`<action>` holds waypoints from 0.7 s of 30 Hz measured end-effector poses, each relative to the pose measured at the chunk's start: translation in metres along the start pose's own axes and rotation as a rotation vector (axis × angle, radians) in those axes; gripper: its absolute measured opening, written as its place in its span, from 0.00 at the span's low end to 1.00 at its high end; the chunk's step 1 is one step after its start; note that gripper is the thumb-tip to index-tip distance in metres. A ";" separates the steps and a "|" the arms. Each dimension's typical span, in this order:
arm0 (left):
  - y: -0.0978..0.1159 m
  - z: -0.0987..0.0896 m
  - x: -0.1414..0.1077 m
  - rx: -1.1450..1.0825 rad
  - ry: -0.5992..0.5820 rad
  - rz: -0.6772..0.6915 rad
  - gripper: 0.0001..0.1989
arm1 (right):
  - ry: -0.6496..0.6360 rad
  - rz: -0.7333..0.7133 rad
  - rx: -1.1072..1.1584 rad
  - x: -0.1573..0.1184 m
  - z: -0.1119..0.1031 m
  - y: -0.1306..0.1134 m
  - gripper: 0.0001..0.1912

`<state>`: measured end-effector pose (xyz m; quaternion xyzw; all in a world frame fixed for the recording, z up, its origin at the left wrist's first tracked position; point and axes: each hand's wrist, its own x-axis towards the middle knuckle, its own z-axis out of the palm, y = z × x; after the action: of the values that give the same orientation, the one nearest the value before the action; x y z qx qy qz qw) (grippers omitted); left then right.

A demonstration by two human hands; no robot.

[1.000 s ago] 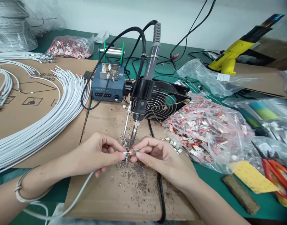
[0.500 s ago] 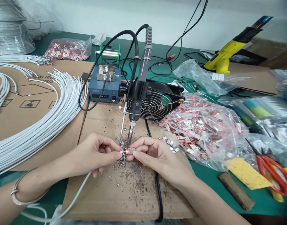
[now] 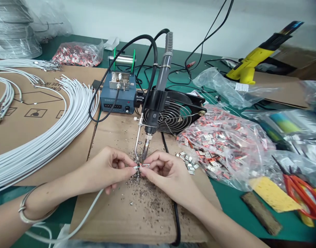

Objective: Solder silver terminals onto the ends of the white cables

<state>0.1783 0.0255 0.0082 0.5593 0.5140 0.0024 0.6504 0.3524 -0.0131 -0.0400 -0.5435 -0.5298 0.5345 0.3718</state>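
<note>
My left hand (image 3: 108,168) pinches a white cable (image 3: 88,208) close to its end, with thumb and forefinger closed. Between the thumb and fingers of my right hand (image 3: 170,174) is a small metal connector (image 3: 146,165) with a bit of orange-red at its cable side. Cable end and connector meet just under the tip of a clamped soldering iron (image 3: 146,144); whether the tip touches them I cannot tell. A thin bent metal solder guide tube (image 3: 137,137) comes down beside the iron. My right fingers cover part of the connector.
Behind the iron stand a blue soldering station (image 3: 117,100), a solder spool (image 3: 122,60) and a black fan (image 3: 178,113). White cables (image 3: 70,120) lie left. A bag of connectors (image 3: 222,144), orange-handled scissors (image 3: 299,193) and a yellow sponge (image 3: 274,194) lie right. Solder bits litter the cardboard (image 3: 108,217).
The connector has turned, showing a narrower face, and my right thumb has slid left along it. Both hands stay beneath the iron tip. The whole view has shifted slightly.
</note>
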 end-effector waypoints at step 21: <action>-0.010 0.000 0.003 -0.068 0.013 0.047 0.21 | -0.203 0.036 0.265 0.001 -0.013 -0.011 0.08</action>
<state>0.1736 0.0235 -0.0010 0.5490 0.5045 0.0388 0.6652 0.3635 -0.0082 -0.0280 -0.4423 -0.4793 0.6586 0.3752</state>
